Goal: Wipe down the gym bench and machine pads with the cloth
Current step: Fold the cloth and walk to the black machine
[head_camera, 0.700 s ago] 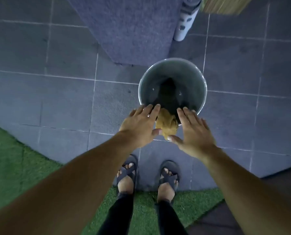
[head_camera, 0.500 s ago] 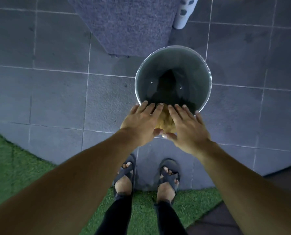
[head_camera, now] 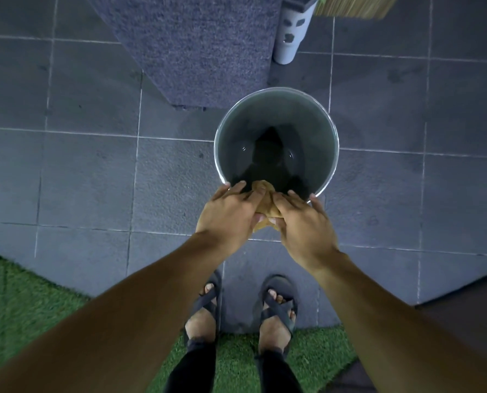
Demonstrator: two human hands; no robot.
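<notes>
Squeezing a bunched tan cloth (head_camera: 265, 204), left hand (head_camera: 231, 212) and right hand (head_camera: 303, 222) fingers pinch it.

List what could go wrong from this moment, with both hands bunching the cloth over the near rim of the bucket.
1. The left hand and right hand squeeze the cloth right at the near rim of the bucket; drips may land on the floor tiles by the sandals, a possible slip risk.
2. Pressing on that rim might tip the bucket, which appears to hold water.

no readable text, labels, brands or numbers anywhere
</notes>
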